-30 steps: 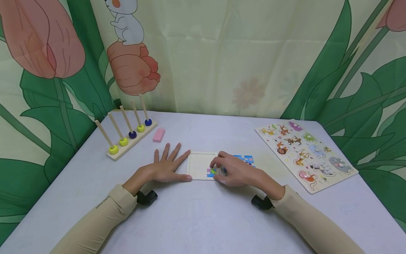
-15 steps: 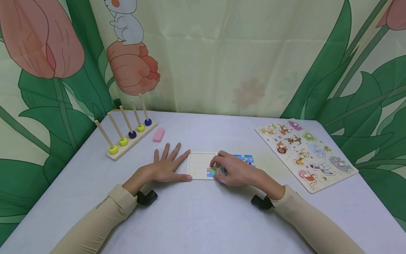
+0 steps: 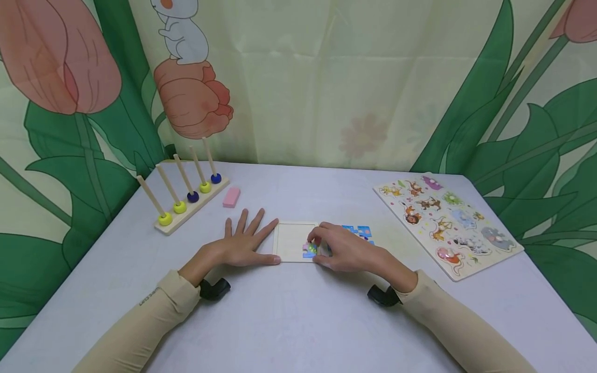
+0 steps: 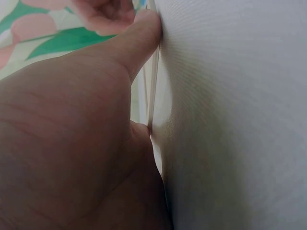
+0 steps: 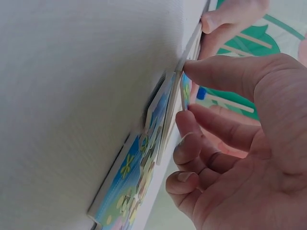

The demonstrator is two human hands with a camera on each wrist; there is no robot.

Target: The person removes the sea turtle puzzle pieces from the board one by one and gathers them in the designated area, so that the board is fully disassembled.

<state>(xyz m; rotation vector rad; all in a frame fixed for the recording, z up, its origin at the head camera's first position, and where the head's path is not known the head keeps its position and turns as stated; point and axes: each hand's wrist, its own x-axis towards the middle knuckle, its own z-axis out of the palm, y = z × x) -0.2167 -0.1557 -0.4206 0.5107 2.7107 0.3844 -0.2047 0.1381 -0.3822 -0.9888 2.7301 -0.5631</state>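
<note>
A shallow wooden puzzle tray [image 3: 290,239] lies on the white table in front of the person. The left hand [image 3: 243,249] rests at its left side, fingers spread and straight, with the thumb and index fingertip on the frame. Over the tray's right side, the right hand [image 3: 346,250] has its fingers bent and pinches a small blue, pink and green jigsaw piece [image 3: 309,250] in the near right corner. In the right wrist view, the thumb is at the tray edge, and the index finger is at the piece [image 5: 186,90]. More jigsaw pieces [image 5: 125,167] lie right of the tray, partly hidden by this hand.
A wooden peg stand [image 3: 192,210] with yellow and blue beads is at the back left. Beside it lies a pink block [image 3: 231,197]. An animal puzzle board [image 3: 431,217] lies at the right. A printed curtain [image 3: 298,93] hangs behind the table.
</note>
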